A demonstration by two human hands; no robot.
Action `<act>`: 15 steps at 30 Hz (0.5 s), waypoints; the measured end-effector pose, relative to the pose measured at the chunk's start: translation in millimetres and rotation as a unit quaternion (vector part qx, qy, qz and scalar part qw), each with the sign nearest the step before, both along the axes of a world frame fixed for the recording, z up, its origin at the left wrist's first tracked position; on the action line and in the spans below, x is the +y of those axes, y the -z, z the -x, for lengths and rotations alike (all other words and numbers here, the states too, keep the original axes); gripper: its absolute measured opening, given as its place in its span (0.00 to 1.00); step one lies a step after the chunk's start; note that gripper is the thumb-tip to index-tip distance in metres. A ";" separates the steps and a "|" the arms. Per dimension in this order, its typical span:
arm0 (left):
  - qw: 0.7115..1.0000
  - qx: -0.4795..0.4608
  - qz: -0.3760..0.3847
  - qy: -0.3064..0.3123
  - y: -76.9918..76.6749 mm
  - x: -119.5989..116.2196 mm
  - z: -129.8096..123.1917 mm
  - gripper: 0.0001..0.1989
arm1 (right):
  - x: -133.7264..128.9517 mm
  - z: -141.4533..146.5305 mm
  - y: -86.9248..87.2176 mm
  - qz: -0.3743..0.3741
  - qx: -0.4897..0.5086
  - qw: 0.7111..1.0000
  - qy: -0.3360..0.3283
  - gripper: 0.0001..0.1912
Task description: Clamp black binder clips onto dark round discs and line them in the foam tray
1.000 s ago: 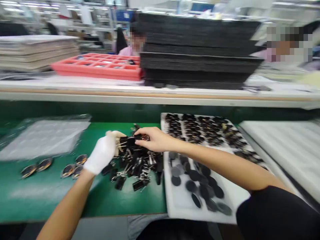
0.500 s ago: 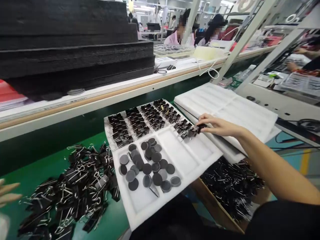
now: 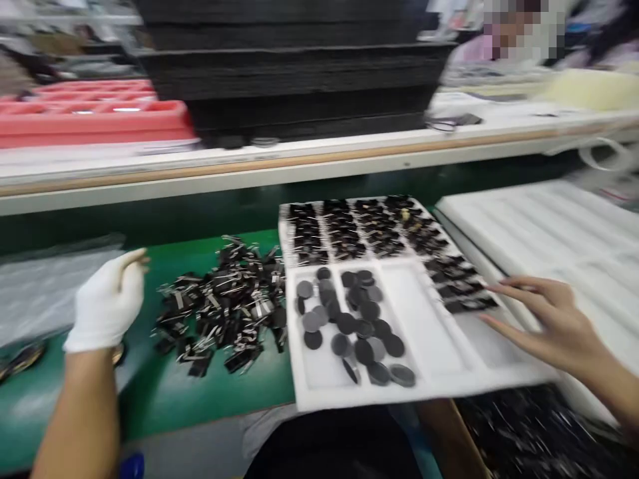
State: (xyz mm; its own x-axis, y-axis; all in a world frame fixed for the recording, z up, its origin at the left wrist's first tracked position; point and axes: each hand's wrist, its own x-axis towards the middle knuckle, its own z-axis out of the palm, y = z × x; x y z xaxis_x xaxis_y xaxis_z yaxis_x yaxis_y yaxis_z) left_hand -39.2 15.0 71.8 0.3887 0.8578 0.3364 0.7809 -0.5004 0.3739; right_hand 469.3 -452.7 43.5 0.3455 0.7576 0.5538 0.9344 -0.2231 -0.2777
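My right hand (image 3: 554, 326), bare, is at the right edge of the white foam tray (image 3: 439, 386). Its fingers and thumb are apart, with nothing between them, beside a row of black binder clips (image 3: 456, 283). More clips fill the tray's back compartments. Several dark round discs (image 3: 369, 311) lie loose in its front left part. My left hand (image 3: 110, 296), in a white glove with bare fingertips, is left of a heap of binder clips (image 3: 224, 303) on the green table. Its fingers are loosely bent and slightly blurred, and no object shows in them.
A tall stack of black foam sheets (image 3: 299, 80) stands on the shelf beside a red foam tray (image 3: 94, 123). White foam trays (image 3: 549, 219) are piled at the right. Below them is a box of dark clips (image 3: 534, 426). Clear plastic (image 3: 54, 279) lies far left.
The view has swung left. My right hand has let go of the binder clips at the row's end and drawn back slightly. My left hand has come fully into view.
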 end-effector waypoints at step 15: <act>0.964 0.229 0.114 -0.075 27.2 -78.9 156.0 0.33 | 499.2 201.6 -8.5 0.266 0.053 0.855 -0.441 0.11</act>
State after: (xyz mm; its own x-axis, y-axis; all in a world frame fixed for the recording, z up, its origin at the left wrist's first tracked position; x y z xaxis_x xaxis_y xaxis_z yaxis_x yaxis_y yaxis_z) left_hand -195.1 -63.9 44.6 0.3171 0.9473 -0.0449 0.9474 -0.3143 0.0598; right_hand 267.7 46.5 52.0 -0.4639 0.8844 0.0513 0.7799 0.4352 -0.4500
